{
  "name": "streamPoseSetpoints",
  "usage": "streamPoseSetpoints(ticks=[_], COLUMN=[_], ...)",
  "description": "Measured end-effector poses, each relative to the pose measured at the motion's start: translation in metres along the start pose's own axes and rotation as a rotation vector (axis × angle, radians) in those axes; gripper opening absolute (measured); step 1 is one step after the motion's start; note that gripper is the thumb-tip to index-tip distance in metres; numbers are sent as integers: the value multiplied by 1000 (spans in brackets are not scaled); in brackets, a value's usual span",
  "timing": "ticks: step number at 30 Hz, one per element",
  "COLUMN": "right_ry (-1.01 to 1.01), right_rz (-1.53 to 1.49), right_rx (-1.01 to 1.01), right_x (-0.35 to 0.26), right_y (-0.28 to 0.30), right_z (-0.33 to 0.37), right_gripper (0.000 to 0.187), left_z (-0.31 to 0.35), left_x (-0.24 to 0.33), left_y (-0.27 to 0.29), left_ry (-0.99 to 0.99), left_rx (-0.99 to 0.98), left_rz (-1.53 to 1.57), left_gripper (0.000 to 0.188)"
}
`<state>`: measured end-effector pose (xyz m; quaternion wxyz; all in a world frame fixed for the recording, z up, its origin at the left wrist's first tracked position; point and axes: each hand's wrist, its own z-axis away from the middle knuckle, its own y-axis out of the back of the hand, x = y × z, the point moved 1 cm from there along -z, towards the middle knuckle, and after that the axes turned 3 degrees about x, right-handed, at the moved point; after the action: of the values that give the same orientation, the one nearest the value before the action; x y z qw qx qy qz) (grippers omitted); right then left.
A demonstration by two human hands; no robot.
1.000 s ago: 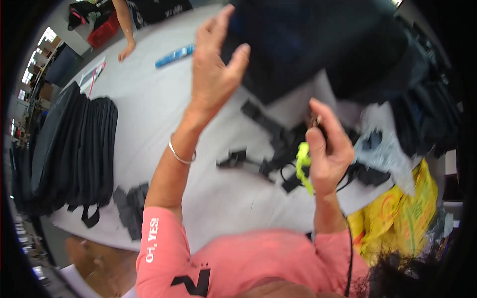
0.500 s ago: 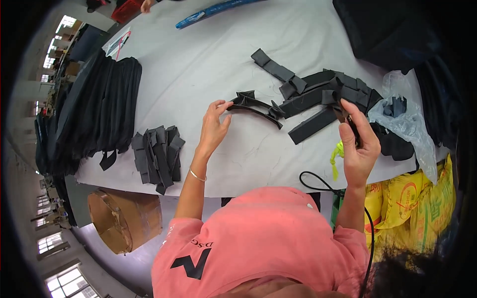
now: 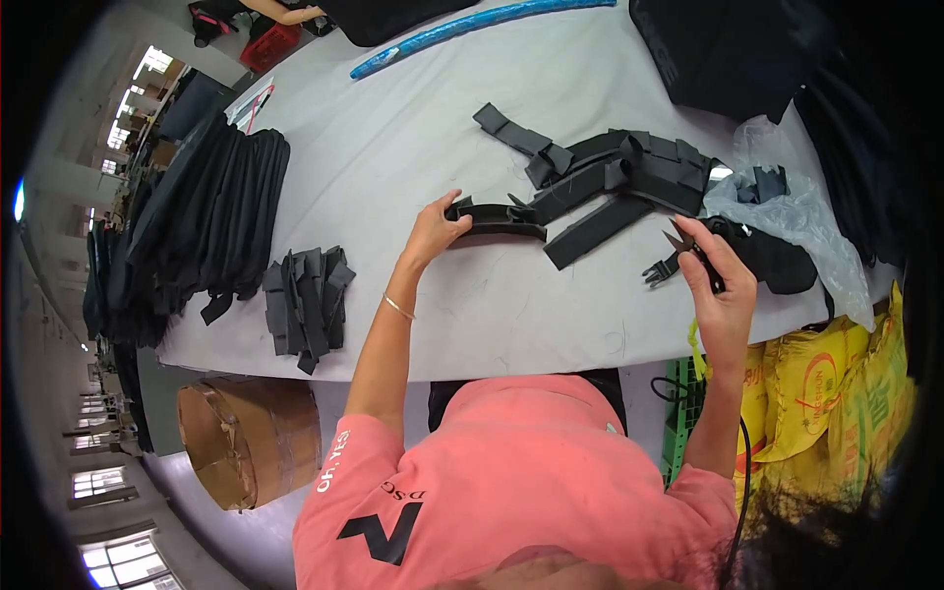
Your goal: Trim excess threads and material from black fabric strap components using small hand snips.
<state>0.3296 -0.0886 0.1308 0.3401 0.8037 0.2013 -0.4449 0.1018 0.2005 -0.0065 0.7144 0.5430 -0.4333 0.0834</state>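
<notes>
My left hand [image 3: 436, 232] pinches the left end of a black fabric strip [image 3: 503, 218] that has small folded flaps along it. My right hand [image 3: 723, 280] is wrapped round small black thread snips [image 3: 696, 258], blades pointing up and to the left. Between the hands and beyond them lies a loose heap of similar black strips [image 3: 588, 185]. One single strip [image 3: 511, 130] sticks out at the heap's far left. A black buckle [image 3: 659, 272] on a strap lies beside the snips.
A small pile of dark strips [image 3: 307, 305] lies left of my arm, before a long stack of black fabric pieces [image 3: 211, 211]. A clear plastic bag [image 3: 801, 211] is on the right. Yellow sacks [image 3: 801, 398] and a cardboard drum [image 3: 246, 438] stand below the table edge.
My left hand has closed on the end of the strip, which now lies straighter. My right hand has drawn back from the heap with the snips. The view has shifted slightly.
</notes>
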Motion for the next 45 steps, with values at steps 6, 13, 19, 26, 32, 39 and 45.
streamPoseSetpoints(ticks=[6,13,19,26,32,39,45], right_ry=[-25,-28,-81,-139,-180,-185,-202], right_rz=[-120,-264,-304,-288,-290,-245,-280], right_rx=[-45,-175,-266,-319,-351,-379,-342], right_x=[15,18,14,21,22,22,21], right_y=[-30,-78,-102,-117,-128,-134,-138], right_z=[16,38,49,48,47,51,55], right_gripper=[30,28,27,29,30,30,29], left_z=[58,107,127,140,145,139,132], left_x=[-7,5,37,41,19,6,10], left_y=[-7,-19,-14,-19,-22,-20,-21], left_ry=[149,199,264,305,345,339,261], left_rx=[62,84,-186,-236,-283,-222,-212], left_rz=[151,662,1216,1615,1714,1514,1425], left_gripper=[27,16,5,45,45,44,69])
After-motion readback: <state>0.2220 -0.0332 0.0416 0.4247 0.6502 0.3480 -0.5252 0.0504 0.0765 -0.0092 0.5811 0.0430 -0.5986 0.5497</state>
